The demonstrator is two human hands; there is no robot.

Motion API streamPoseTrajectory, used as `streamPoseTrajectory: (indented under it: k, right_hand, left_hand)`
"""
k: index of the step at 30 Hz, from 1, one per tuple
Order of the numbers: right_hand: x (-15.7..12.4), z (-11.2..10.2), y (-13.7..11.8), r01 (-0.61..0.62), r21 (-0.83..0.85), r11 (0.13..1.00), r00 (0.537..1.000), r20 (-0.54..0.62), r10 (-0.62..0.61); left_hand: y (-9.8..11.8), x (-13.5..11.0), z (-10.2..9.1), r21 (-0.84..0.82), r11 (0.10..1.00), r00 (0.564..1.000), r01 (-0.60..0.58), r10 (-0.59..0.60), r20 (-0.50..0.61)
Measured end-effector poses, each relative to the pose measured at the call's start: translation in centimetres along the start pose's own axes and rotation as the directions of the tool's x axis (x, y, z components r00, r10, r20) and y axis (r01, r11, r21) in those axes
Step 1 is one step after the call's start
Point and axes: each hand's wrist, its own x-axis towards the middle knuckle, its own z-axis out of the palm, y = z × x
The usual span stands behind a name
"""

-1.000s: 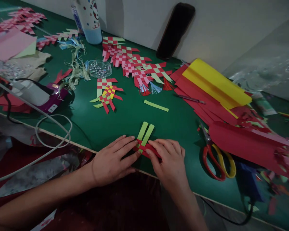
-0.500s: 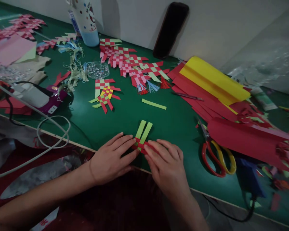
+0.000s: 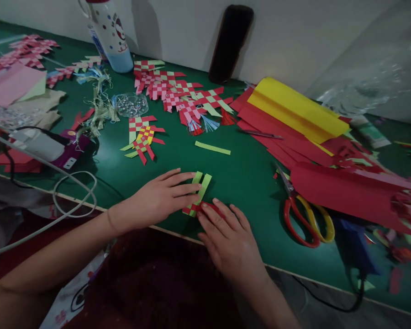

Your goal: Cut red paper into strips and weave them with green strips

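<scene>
Two light green paper strips (image 3: 205,183) stand out from a small piece of woven red and green paper strips (image 3: 191,209) near the table's front edge. My left hand (image 3: 160,195) lies over the green strips, its fingers stretched out and slightly apart. Index and middle fingertips of my right hand (image 3: 228,230) press the red strip on the right side of the weave, partly hiding it. Beyond the hands lies a loose green paper strip (image 3: 212,148). Left of it are finished woven paper fish (image 3: 144,139) in red, green and yellow.
Scissors (image 3: 303,221) with red and yellow handles lie to the right, beside red paper sheets (image 3: 345,192) and yellow paper (image 3: 294,109). More woven fish (image 3: 181,93) form a row at the back. A phone (image 3: 230,43), bottle (image 3: 118,41) and white cable (image 3: 73,173) are around.
My left hand has shifted from the weave's left end up over the green strips, its fingers spreading. My right hand remains on the red strip. The view has moved slightly.
</scene>
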Motion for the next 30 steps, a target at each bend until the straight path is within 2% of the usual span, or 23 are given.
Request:
streamPoseTrajectory:
  k: [7, 13, 19, 24, 30]
  right_hand:
    - [0.0, 0.0, 0.3, 0.006, 0.007, 1.0, 1.0, -0.02, -0.006]
    - [-0.1, -0.1, 0.6, 0.009, 0.018, 1.0, 1.0, 0.002, -0.009]
    - [0.0, -0.2, 0.6, 0.008, 0.019, 1.0, 1.0, -0.002, -0.008]
    - [0.1, -0.3, 0.7, 0.013, 0.021, 1.0, 1.0, 0.006, -0.013]
    - [0.0, -0.2, 0.8, 0.013, 0.037, 0.999, 1.0, 0.014, -0.013]
  left_hand:
    - [-1.8, 1.1, 0.8, -0.013, 0.998, 0.998, -0.056, 0.056, -0.042]
    - [-2.1, 1.1, 0.9, -0.037, 0.995, 0.992, -0.095, 0.091, -0.087]
    - [-2.0, 1.0, 1.3, -0.115, 0.991, 0.993, -0.063, 0.051, -0.108]
    - [-1.6, 1.1, 0.2, -0.228, 0.974, 1.0, -0.005, -0.002, -0.028]
    - [-2.0, 1.2, -0.5, -0.27, 0.962, 0.999, -0.038, 0.046, 0.022]
